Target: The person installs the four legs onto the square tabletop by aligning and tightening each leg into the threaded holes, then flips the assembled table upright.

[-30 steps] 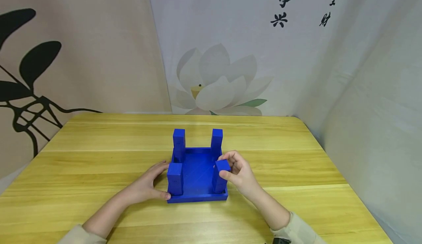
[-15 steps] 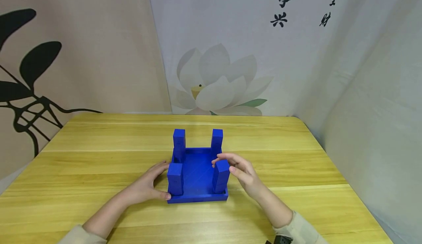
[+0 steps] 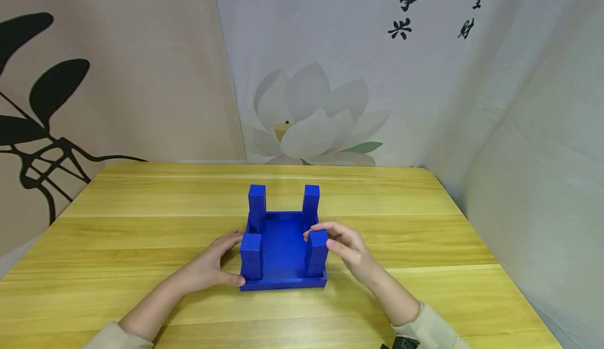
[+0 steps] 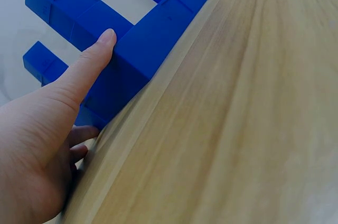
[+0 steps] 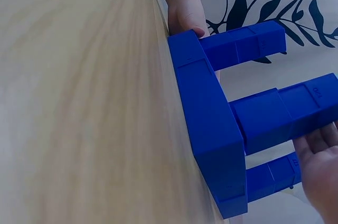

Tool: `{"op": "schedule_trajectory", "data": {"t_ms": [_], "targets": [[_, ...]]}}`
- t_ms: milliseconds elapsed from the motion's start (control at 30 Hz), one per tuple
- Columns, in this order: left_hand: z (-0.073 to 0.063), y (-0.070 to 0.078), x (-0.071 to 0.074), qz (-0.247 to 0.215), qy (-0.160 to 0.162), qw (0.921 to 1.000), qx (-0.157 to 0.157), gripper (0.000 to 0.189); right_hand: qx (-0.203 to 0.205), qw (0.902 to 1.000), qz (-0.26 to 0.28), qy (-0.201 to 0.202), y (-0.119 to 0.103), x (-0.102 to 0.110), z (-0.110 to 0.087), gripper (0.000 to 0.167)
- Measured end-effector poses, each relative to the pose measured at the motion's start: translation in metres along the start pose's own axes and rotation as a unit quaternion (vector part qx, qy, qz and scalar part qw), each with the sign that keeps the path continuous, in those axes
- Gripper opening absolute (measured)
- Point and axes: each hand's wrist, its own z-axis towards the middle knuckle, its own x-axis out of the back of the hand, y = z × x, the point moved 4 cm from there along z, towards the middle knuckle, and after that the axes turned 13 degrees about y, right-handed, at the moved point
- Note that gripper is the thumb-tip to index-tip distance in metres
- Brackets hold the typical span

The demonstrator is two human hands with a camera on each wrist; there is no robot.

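Note:
A shallow blue tray (image 3: 283, 284) with raised walls sits on the table, a square blue post standing at each corner. My left hand (image 3: 214, 265) holds its left side, thumb at the near corner and fingers farther back. In the left wrist view the thumb tip lies against the blue wall beside a post (image 4: 79, 12), with the other fingers partly hidden behind. My right hand (image 3: 351, 252) pinches the upper part of the near right post (image 3: 315, 257) between thumb and fingers. That post leans slightly right and shows stacked segments in the right wrist view.
Two far posts, the left one (image 3: 257, 207) and the right one (image 3: 310, 205), rise from the back corners. Wood-grain tabletop (image 3: 141, 207) surrounds the tray. A printed cloth backdrop (image 3: 321, 50) hangs behind the table, and pale cloth (image 3: 533, 155) borders the right side.
My right thumb has shifted from the front of the near right post to its right side, after drawing back a little. The post's top has moved slightly. My left hand stays put.

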Motion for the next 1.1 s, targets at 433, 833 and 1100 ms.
{"op": "schedule_trajectory", "data": {"t_ms": [433,833,1100], "targets": [[-0.0003,-0.0004,0.0001,-0.003,-0.001,1.0000,0.002,0.091,0.017,0.9996,-0.015,0.017,-0.0028,0.0003,-0.0009,0.029],[-0.0011,-0.0010,-0.0001,0.000,0.002,1.0000,0.007,0.092,0.006,0.9981,0.004,0.061,0.0023,-0.0002,-0.0024,0.032],[-0.0003,-0.0011,0.0005,0.008,0.004,1.0000,0.002,0.093,0.005,0.9959,0.009,0.089,0.0022,-0.0019,-0.0023,0.041]]}}
